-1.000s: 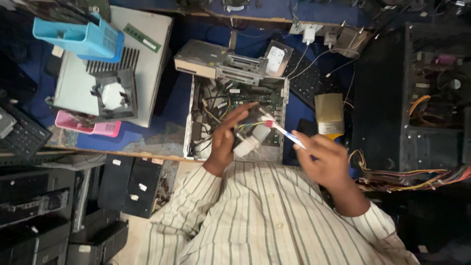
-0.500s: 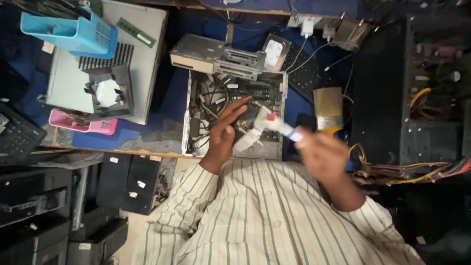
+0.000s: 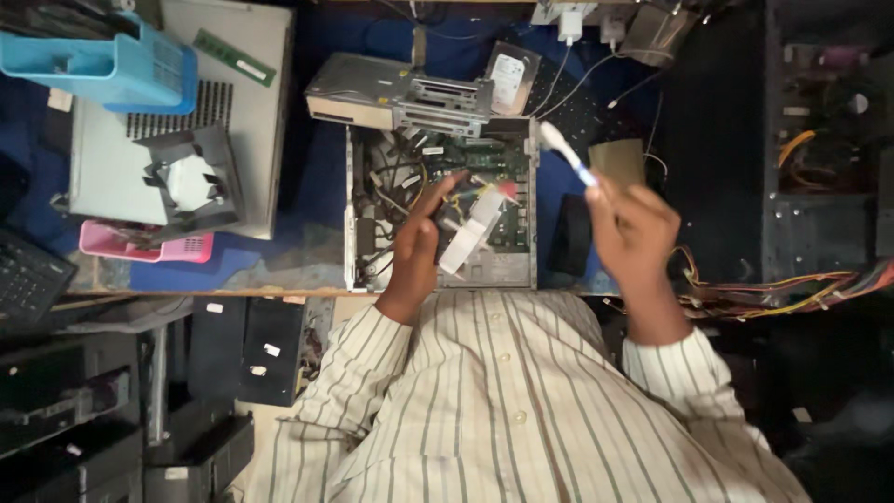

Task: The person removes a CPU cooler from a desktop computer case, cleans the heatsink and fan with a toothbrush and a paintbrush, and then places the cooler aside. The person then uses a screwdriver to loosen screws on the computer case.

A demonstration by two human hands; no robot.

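Note:
An open desktop computer case (image 3: 442, 205) lies on the bench in front of me, its boards and cables bare. My left hand (image 3: 419, 244) reaches into the case and holds a white part with a red tip (image 3: 472, 233) over the circuit board. My right hand (image 3: 633, 228) is raised to the right of the case, closed on a white toothbrush (image 3: 563, 152) whose head points up and to the left. Both sleeves are striped.
A grey drive cage (image 3: 400, 93) and a hard drive (image 3: 510, 74) lie behind the case. A blue basket (image 3: 102, 61), a beige case panel (image 3: 242, 112) and a pink tray (image 3: 144, 247) sit to the left. A black tower with coloured wires (image 3: 792, 279) stands at right.
My right hand has lifted the toothbrush out of the case and away to the right. My left hand stays inside the case on the white part.

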